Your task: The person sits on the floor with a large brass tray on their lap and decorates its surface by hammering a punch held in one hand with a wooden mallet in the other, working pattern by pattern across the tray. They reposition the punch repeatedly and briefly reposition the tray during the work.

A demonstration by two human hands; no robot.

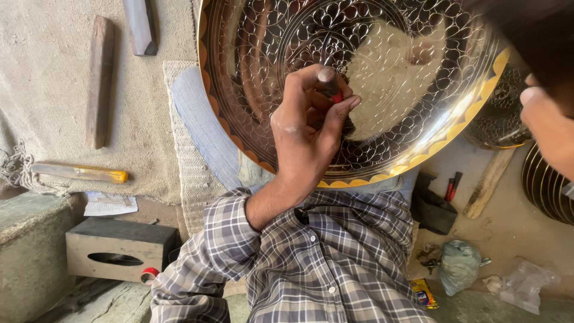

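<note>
A large round brass tray (251,90) with fine engraved petal patterns and a yellow scalloped rim leans on my lap. My left hand (308,128) is closed around a short dark metal punch (327,81) with a red band, whose tip rests on the tray's engraved face. My right hand (547,122) shows blurred at the right edge, beside the tray's rim, fingers curled. A dark blurred shape sits above it, and what this hand holds is hidden. My checked shirt sleeve (221,239) fills the lower middle.
Wooden sticks (100,81) and a yellow-tipped tool (81,173) lie on beige cloth at the left. A grey slotted box (119,248) stands lower left. At the right are another engraved vessel (499,116), stacked dark plates (544,188), red and black tools (452,185) and plastic bags (460,266).
</note>
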